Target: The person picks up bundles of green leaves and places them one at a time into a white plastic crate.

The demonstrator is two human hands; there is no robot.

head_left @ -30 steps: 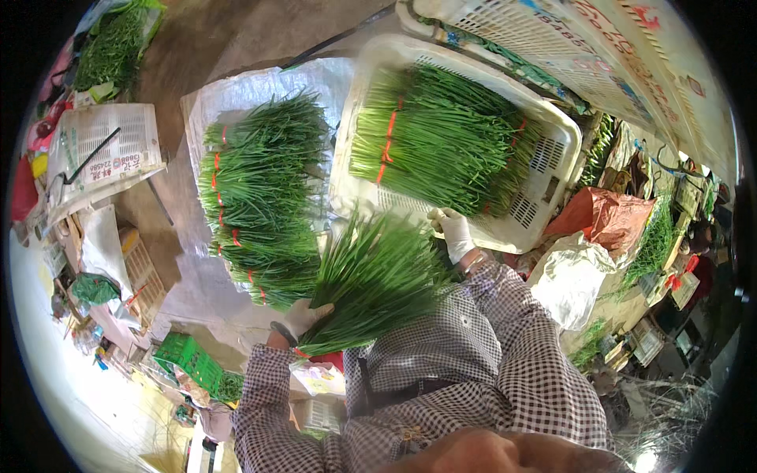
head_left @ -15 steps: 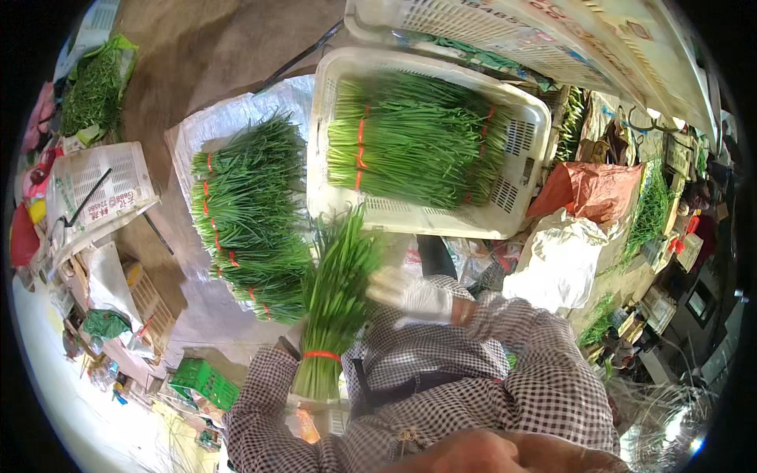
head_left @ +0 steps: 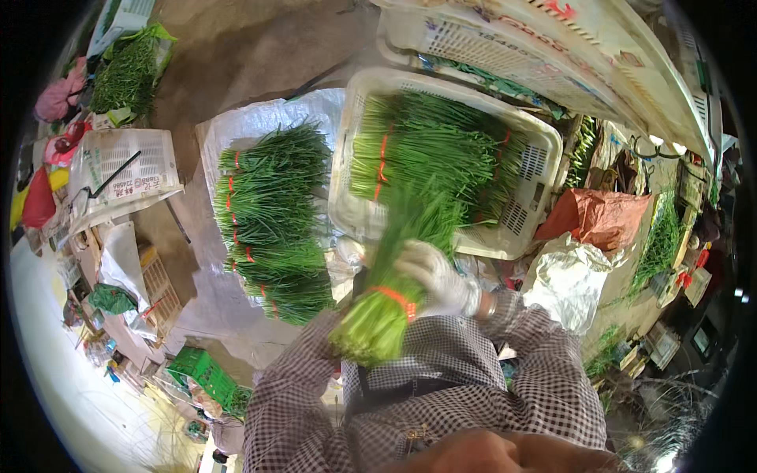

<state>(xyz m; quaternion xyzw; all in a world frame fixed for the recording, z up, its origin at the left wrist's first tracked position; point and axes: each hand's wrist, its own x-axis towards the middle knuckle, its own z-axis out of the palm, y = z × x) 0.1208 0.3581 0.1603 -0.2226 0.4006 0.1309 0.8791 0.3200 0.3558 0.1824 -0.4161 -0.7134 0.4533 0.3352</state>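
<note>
A bundle of garlic chives (head_left: 371, 327), bound with an orange-red band, is tilted in front of my body. Its cut ends point down to the left, and its leaves, smeared by motion, reach up over the crate's near edge. My right hand (head_left: 438, 276), in a white glove, grips its right side just above the band. To the left of the leaves, a pale blurred patch looks like my gloved left hand (head_left: 345, 262); its fingers cannot be made out. Inside the white plastic crate (head_left: 341, 197) lie more banded chives (head_left: 430, 150).
Several banded bundles (head_left: 276, 213) lie in a row on a pale sheet (head_left: 211, 142) left of the crate. A big white crate (head_left: 512, 47) stands on edge beyond. Silvery plastic (head_left: 572, 280) and a reddish sack (head_left: 591, 217) lie right; a green crate (head_left: 201, 374) stands lower left.
The bundle has moved right and tilted, its leaves now over the crate's near edge. My right hand, apart from it before, now grips it. The whole view has shifted slightly.
</note>
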